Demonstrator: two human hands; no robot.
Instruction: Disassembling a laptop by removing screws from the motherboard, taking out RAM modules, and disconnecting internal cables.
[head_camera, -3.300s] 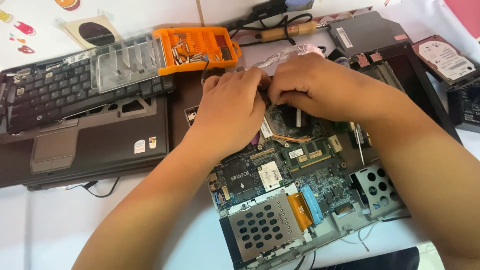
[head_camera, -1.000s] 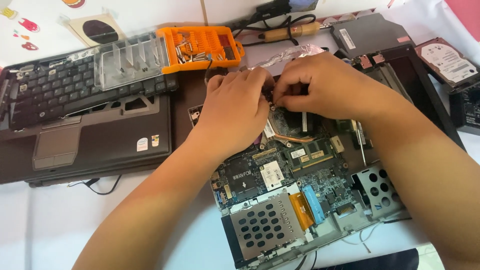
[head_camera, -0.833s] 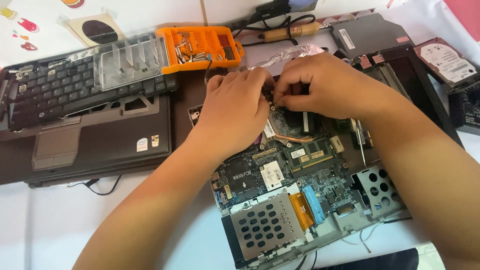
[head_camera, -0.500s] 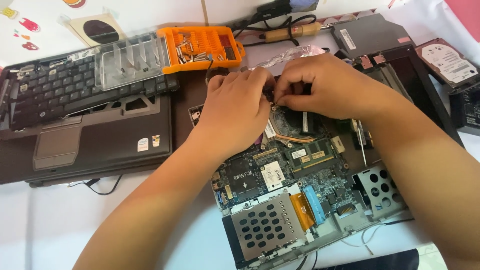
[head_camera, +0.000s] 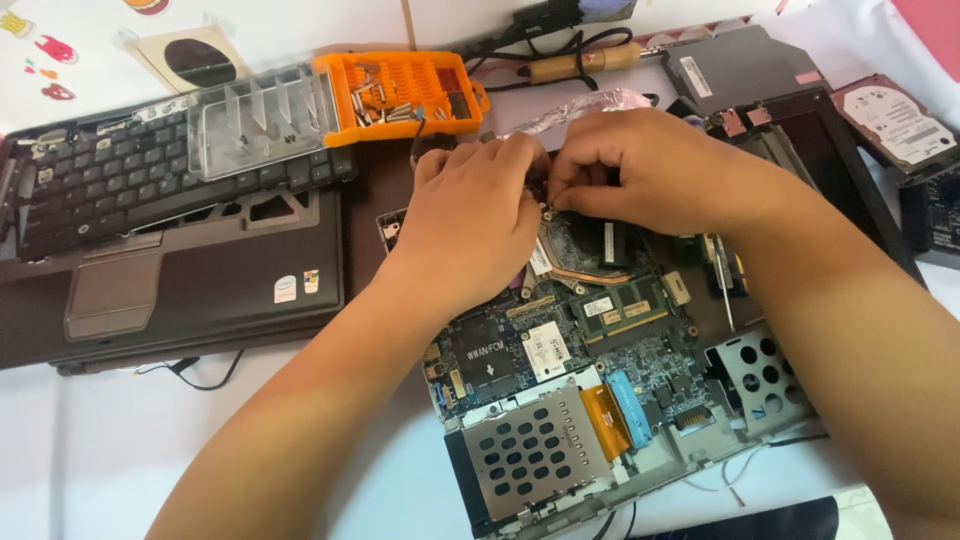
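An opened laptop base with its bare motherboard (head_camera: 590, 345) lies in front of me. Both hands work at the board's far edge, fingertips meeting over a small part near the copper heat pipe (head_camera: 590, 272). My left hand (head_camera: 478, 215) curls down onto the board. Pinched fingers of my right hand (head_camera: 640, 165) face it. What they grip is hidden under the fingers. A perforated metal cage (head_camera: 535, 450) and an orange ribbon cable (head_camera: 607, 420) sit at the board's near end.
A removed palmrest with a loose keyboard (head_camera: 150, 190) lies at left. On it rests an orange and clear bit case (head_camera: 330, 105). A wooden-handled soldering iron (head_camera: 580, 62) lies at the back, hard drives (head_camera: 895, 120) at far right, a thin screwdriver (head_camera: 722, 280) on the chassis.
Almost nothing differs. Both hands stay at the same spot on the board, with only slight finger shifts.
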